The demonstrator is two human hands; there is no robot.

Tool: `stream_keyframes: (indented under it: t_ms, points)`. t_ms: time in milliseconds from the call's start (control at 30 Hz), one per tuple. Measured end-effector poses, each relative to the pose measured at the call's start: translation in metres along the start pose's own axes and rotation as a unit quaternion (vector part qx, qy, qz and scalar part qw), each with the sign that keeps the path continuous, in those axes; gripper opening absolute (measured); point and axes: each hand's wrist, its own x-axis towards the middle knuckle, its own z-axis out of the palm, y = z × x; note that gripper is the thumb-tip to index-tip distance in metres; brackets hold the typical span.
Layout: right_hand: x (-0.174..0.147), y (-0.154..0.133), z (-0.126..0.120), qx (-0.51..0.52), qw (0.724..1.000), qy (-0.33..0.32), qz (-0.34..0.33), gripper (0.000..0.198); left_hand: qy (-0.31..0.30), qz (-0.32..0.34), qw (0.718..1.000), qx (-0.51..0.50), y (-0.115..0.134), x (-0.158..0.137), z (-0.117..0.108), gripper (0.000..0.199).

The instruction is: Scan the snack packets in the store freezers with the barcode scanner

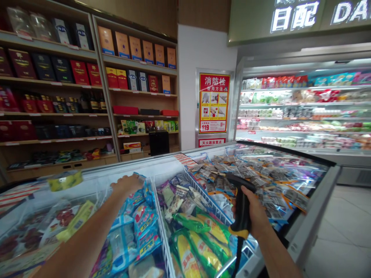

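Observation:
My right hand (253, 212) is wrapped around the grip of a black and yellow handheld barcode scanner (241, 208), its cable hanging down. The scanner's head is over the freezer, near packets in grey and orange wrappers (257, 173). My left hand (127, 184) reaches to the back of the chest freezer, fingers bent and closed on a blue packet (141, 176); the fingertips are partly hidden. Below it lie several blue and pink frozen-treat bags (146, 220). Between my hands, a white wire basket holds green and yellow corn-printed packs (199, 247) and ice cream wrappers (177, 199).
White wire dividers (162, 227) split the freezer, and a sliding glass lid with a dark frame (290, 151) covers its right part. Bagged food (62, 216) lies at left. Behind stand shelves of boxed bottles (139, 61), a red fire-hydrant sign (214, 102) and a lit dairy cooler (301, 112).

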Motion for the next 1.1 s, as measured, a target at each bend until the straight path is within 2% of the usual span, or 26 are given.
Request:
stream_keyframes:
  t_ms: [67, 133, 267, 333, 533, 667, 767, 833, 900, 933, 1000, 1033, 1100]
  points:
    - [0.001, 0.001, 0.001, 0.016, 1.0, 0.01, -0.001, 0.021, 0.011, -0.012, 0.991, 0.136, 0.017, 0.002, 0.002, 0.033]
    - [0.002, 0.001, 0.0, 0.035, 0.999, 0.011, -0.013, 0.022, -0.03, -0.015, 0.978, 0.204, 0.031, 0.004, 0.004, 0.038]
    - [0.005, -0.001, -0.004, 0.069, 0.997, 0.007, -0.024, 0.024, -0.115, -0.027, 0.972, 0.203, 0.041, 0.01, 0.007, 0.044]
    - [0.006, -0.002, -0.006, 0.08, 0.996, 0.01, -0.023, 0.024, -0.118, -0.009, 0.971, 0.206, 0.039, 0.012, 0.012, 0.045]
    - [0.006, -0.002, -0.006, 0.086, 0.996, 0.014, -0.029, 0.024, -0.108, 0.106, 0.97, 0.191, 0.022, 0.011, 0.035, 0.05]
    - [0.005, -0.001, -0.004, 0.084, 0.996, 0.021, -0.034, 0.023, -0.101, 0.085, 0.961, 0.243, 0.012, 0.008, 0.02, 0.034]
    - [0.004, -0.001, -0.003, 0.089, 0.996, 0.016, -0.028, 0.023, -0.097, 0.06, 0.952, 0.283, 0.019, 0.006, 0.001, 0.024]
    - [0.004, -0.001, -0.003, 0.09, 0.996, 0.011, -0.026, 0.023, -0.079, 0.073, 0.963, 0.245, 0.036, 0.005, 0.0, 0.026]
    - [0.004, -0.001, -0.003, 0.091, 0.995, 0.012, -0.029, 0.023, -0.075, 0.11, 0.982, 0.137, 0.062, 0.004, 0.015, 0.034]
    - [0.004, -0.001, -0.003, 0.093, 0.995, 0.015, -0.033, 0.023, -0.098, 0.13, 0.985, 0.064, 0.078, 0.004, 0.027, 0.038]
    - [0.005, 0.0, -0.003, 0.096, 0.994, 0.023, -0.041, 0.024, -0.108, 0.135, 0.984, -0.052, 0.111, 0.002, 0.057, 0.04]
    - [0.005, 0.001, -0.003, 0.098, 0.994, 0.026, -0.045, 0.024, -0.109, 0.128, 0.982, -0.084, 0.126, 0.001, 0.072, 0.041]
    - [0.004, 0.003, -0.001, 0.1, 0.993, 0.024, -0.055, 0.024, -0.116, 0.07, 0.986, -0.095, 0.153, -0.004, 0.099, 0.046]
